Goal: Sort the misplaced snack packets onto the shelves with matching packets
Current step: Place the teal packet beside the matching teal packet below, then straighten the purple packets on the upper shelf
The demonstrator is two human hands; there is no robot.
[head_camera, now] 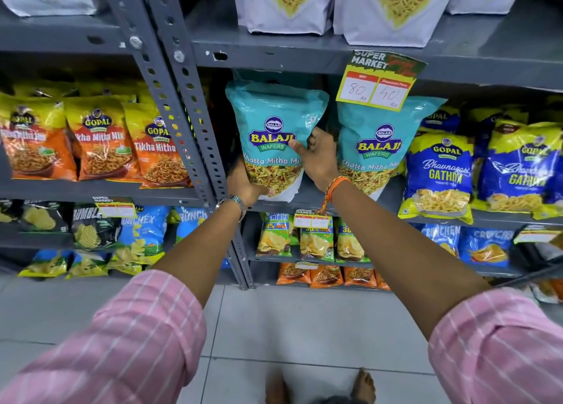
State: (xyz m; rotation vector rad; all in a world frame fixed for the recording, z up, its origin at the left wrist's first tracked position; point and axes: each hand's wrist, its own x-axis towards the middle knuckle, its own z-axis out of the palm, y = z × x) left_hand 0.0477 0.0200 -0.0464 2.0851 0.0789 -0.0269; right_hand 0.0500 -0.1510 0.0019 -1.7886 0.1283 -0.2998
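Observation:
A teal Balaji Khatta Mitha Mix packet (272, 123) stands upright at the left end of the grey middle shelf (307, 198). My left hand (243, 184) grips its lower left corner from below. My right hand (316, 157) holds its right edge, thumb on the front. A second matching teal Balaji packet (380, 150) stands just to the right, partly behind my right hand.
Blue Gopal Gathiya packets (438, 172) fill the shelf to the right. Orange Gopal Tikha Mitha Mix packets (97, 141) sit in the left bay beyond the perforated upright (189, 105). A price tag (379, 82) hangs from the shelf above. Chip packets (316, 239) line the lower shelves.

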